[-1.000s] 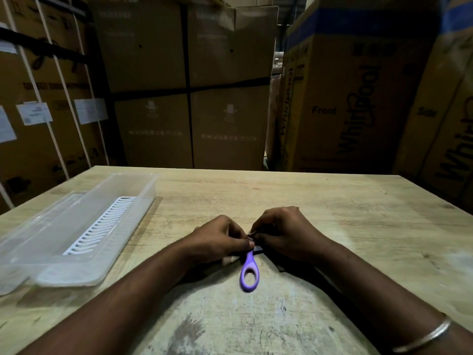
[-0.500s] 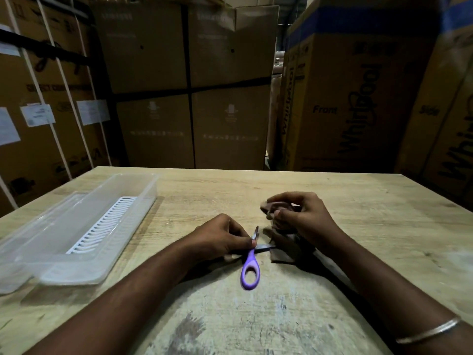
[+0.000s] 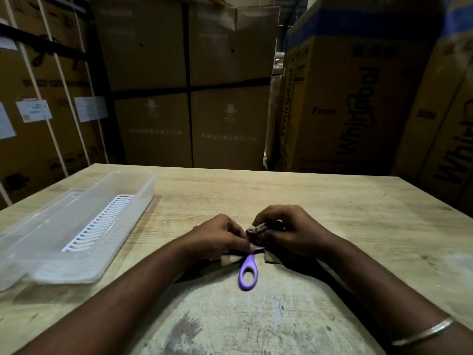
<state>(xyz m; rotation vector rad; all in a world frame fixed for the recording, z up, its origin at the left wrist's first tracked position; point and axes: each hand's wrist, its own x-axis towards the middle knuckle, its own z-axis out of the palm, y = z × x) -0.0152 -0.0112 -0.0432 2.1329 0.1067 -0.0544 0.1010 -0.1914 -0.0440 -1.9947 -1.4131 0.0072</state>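
Looks mid-wipe or mid-wrap. Pinches the purple-handled tool [image 3: 247, 271] at its neck with the left hand [image 3: 220, 237] — loop just below that grip, by the worktop [image 3: 332, 201]. Clenches a brown scrap [image 3: 257, 229] in the right hand [image 3: 294, 231], right beside. Next, probably: steady the tool, draw the scrap along.

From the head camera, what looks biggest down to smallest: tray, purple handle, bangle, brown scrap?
1. tray, by far.
2. bangle and purple handle: alike, and the bangle sits nearer the camera, so unranked.
3. brown scrap, partly hidden.
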